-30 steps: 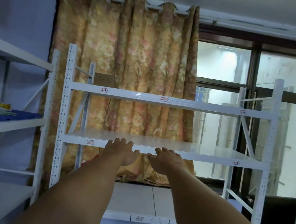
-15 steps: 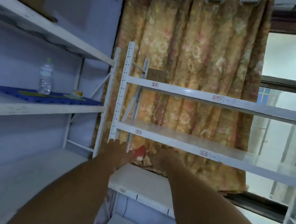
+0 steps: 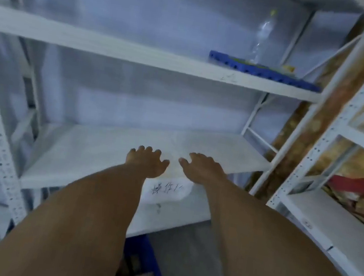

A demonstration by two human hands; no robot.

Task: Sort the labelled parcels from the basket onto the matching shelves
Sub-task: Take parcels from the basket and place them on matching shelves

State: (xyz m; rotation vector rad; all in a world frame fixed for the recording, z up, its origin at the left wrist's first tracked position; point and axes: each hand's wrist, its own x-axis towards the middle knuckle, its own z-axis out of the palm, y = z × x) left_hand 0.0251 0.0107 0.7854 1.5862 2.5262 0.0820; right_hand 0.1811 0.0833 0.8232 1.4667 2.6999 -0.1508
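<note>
The left hand and right hand reach out side by side, fingers loosely spread and holding nothing, above the front of a white shelf. The blue basket sits low beneath the forearms, nearer the body than the hands, and its contents are blurred. The step is probably fetching a parcel: draw both hands back and down, grip it from two sides, and read its label before lifting.

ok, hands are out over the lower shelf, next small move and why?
Probably lower both hands toward the blue basket under the shelf. The left hand and right hand are open and empty, so there is nothing to shelve yet.
</note>
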